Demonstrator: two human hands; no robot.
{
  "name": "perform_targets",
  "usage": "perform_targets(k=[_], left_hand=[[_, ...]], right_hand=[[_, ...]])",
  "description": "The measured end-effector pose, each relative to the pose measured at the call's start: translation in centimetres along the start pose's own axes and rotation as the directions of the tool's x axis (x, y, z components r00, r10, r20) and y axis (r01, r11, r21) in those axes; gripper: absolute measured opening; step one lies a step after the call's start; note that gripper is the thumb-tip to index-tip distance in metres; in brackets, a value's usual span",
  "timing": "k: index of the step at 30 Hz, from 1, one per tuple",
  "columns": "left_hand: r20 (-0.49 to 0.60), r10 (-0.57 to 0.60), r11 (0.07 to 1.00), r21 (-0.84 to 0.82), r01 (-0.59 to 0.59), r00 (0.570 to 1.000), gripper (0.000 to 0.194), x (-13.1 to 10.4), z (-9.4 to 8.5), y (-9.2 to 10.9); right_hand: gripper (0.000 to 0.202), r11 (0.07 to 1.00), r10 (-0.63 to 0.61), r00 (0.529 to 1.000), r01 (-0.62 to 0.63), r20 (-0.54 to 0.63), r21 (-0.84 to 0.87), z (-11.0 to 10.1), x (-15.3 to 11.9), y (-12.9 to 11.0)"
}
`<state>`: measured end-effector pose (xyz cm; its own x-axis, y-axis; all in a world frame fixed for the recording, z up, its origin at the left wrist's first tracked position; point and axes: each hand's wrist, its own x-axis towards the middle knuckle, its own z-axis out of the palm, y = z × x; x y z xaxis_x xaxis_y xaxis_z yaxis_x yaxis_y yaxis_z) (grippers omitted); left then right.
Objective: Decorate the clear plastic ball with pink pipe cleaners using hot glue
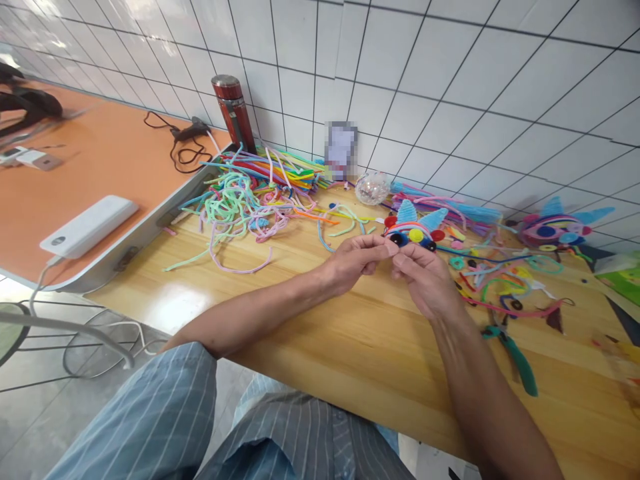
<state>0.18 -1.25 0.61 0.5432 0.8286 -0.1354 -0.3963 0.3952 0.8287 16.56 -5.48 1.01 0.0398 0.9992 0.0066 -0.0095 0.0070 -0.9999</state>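
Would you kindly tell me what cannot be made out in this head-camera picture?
All in the head view:
- Whatever may be pinched between the left hand and right hand: they cover it themselves.
- Lower part of the blue-eared figure: behind the hands.
- Upright panel: pixelation hides its content.
- Dark object: blurred, cut off by the left edge.
- Green item: cut off by the right edge.

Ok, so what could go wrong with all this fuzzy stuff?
The left hand and right hand pinch close together by the blue-eared pipe-cleaner craft, so a slip might knock it. The pale green pipe cleaners lie in a tangle, so tugging one could drag others along. And the green-handled pliers lie beside the right forearm, which might bump them.
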Motion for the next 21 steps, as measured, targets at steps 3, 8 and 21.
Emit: perform_targets(k=[3,8,21], left_hand=[[-0.051,-0.082,0.975,-0.212,0.07,0.995,0.039,-0.7,0.9,-0.8],[-0.067,-0.084,0.945,-0.322,0.058,0.994,0.041,-1.5,1.7,-1.3],[0.131,0.05,0.98,0.186,-0.075,0.99,0.041,0.6,-0.9,0.8]], right_hand=[[0.041,0.998,-0.048,0.996,0.05,-0.076,0.026,1.1,-0.3,1.1],[0.044,0.994,-0.037,0.993,0.049,-0.112,0.102,2.2,-0.8,1.7],[0.022,1.0,0.007,1.0,-0.007,-0.021,-0.023,-0.4,-0.1,-0.8]])
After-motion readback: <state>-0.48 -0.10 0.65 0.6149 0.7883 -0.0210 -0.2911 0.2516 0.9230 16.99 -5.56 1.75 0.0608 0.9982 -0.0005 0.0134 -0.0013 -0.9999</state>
